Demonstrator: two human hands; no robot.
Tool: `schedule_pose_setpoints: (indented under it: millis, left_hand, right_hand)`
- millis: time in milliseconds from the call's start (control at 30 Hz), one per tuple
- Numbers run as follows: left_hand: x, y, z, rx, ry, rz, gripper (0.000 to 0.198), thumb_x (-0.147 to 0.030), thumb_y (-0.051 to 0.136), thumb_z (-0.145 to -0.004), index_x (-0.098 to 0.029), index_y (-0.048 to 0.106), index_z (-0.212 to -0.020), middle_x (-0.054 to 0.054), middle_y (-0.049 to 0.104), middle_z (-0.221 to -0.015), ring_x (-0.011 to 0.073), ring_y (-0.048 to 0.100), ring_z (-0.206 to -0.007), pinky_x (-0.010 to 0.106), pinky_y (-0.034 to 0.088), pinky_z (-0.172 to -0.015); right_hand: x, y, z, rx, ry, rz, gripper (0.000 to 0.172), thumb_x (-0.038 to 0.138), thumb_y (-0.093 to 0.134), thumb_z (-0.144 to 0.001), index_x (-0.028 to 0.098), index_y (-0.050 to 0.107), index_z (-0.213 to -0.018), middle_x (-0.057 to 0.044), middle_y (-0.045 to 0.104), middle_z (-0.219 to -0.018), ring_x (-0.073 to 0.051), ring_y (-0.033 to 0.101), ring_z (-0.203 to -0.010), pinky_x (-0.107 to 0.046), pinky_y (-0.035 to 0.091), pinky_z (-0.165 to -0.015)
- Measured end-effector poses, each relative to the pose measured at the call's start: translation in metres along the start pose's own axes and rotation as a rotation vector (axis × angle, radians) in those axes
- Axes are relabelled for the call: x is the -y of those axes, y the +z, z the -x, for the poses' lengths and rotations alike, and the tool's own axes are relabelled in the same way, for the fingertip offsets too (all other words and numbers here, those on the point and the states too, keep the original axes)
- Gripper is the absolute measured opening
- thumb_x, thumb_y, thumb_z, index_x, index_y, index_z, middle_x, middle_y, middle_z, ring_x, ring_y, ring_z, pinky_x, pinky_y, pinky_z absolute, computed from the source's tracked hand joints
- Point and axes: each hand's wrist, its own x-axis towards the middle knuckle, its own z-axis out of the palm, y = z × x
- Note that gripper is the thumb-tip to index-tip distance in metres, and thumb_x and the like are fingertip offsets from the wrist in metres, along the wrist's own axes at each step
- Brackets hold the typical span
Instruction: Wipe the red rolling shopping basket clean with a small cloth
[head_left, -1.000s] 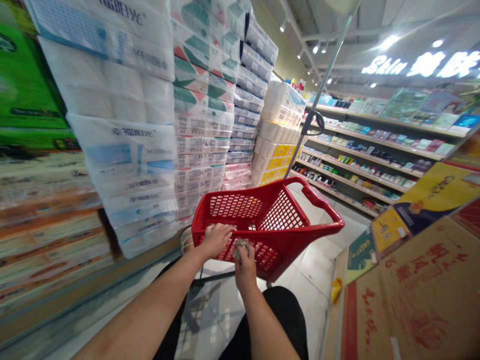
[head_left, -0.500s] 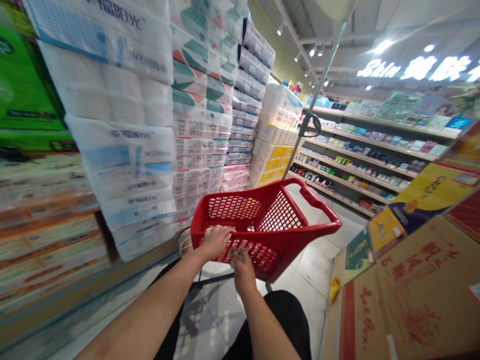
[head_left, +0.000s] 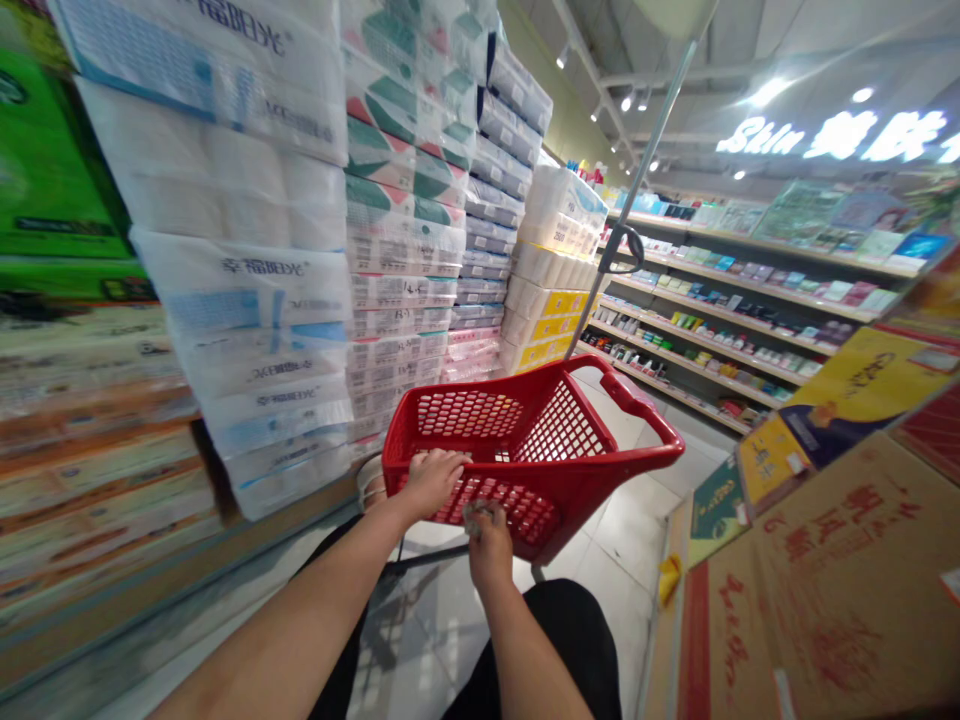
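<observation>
A red plastic shopping cart [head_left: 592, 485] with latticed sides stands right in front of me. My left hand [head_left: 433, 480] is closed over its near rim, fingers bent to the inside. Lower and to the right, my right hand [head_left: 491, 540] is closed round a small crumpled greyish cloth [head_left: 474, 515], against the outer face of the cart's near side wall. The cloth is partly covered by the fingers, and its exact kind is hard to make out.
Tall stacks of toilet paper packs [head_left: 277, 300] and tissue packs [head_left: 401, 200] line the left. Cardboard boxes [head_left: 840, 570] crowd the right. A metal pole [head_left: 652, 140] rises behind the cart's handle. Shelves of small boxes [head_left: 750, 290] fill the back, above a tiled floor [head_left: 626, 530].
My right hand and the cloth have shifted very slightly along the cart's side. The left hand and the cart stay where they were.
</observation>
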Motion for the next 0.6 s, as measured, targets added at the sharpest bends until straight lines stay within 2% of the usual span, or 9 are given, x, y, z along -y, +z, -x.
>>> schedule_pose_setpoints:
  millis: [167,233,400,533,600]
  left_hand:
    - [0.004,0.003,-0.001,0.011,0.034,0.015,0.034,-0.033,0.034,-0.097,-0.031,0.061,-0.118,0.000,0.067,-0.116,0.0204,0.052,-0.108,0.039,0.031,-0.094]
    - [0.005,0.004,-0.002,0.007,0.029,0.016,0.033,-0.033,0.034,-0.097,-0.032,0.061,-0.118,0.000,0.067,-0.116,0.0202,0.052,-0.108,0.038,0.031,-0.094]
    - [0.004,0.004,-0.001,0.007,0.018,0.025,0.033,-0.032,0.034,-0.097,-0.032,0.061,-0.117,-0.001,0.066,-0.117,0.0201,0.051,-0.108,0.038,0.032,-0.095]
    - [0.003,0.003,0.000,0.003,0.013,0.019,0.033,-0.033,0.034,-0.097,-0.032,0.061,-0.117,-0.001,0.067,-0.116,0.0203,0.051,-0.109,0.039,0.031,-0.095]
    - [0.003,0.002,0.000,0.006,0.011,0.015,0.034,-0.033,0.034,-0.097,-0.032,0.061,-0.117,-0.001,0.066,-0.117,0.0206,0.051,-0.109,0.040,0.031,-0.095]
  right_hand:
    - [-0.005,-0.021,-0.011,-0.340,-0.002,-0.039,0.035,0.001,0.049,-0.072,0.018,0.069,-0.095,-0.012,0.053,-0.114,-0.022,0.056,-0.107,-0.035,0.048,-0.094]
    - [-0.005,-0.026,-0.013,-0.401,0.006,-0.037,0.034,0.002,0.049,-0.074,0.018,0.068,-0.097,-0.012,0.052,-0.117,-0.023,0.054,-0.113,-0.037,0.046,-0.097]
    - [-0.005,-0.023,-0.008,-0.229,0.066,-0.011,0.036,-0.001,0.052,-0.066,0.019,0.069,-0.090,-0.011,0.052,-0.119,-0.022,0.058,-0.106,-0.034,0.049,-0.091]
    - [-0.006,-0.026,-0.008,-0.317,0.084,0.007,0.035,0.003,0.049,-0.072,0.017,0.069,-0.097,-0.014,0.051,-0.117,-0.024,0.055,-0.111,-0.037,0.046,-0.096]
    - [-0.007,-0.027,-0.007,-0.292,0.150,0.048,0.034,0.004,0.051,-0.071,0.017,0.069,-0.096,-0.015,0.051,-0.121,-0.026,0.056,-0.110,-0.037,0.047,-0.094]
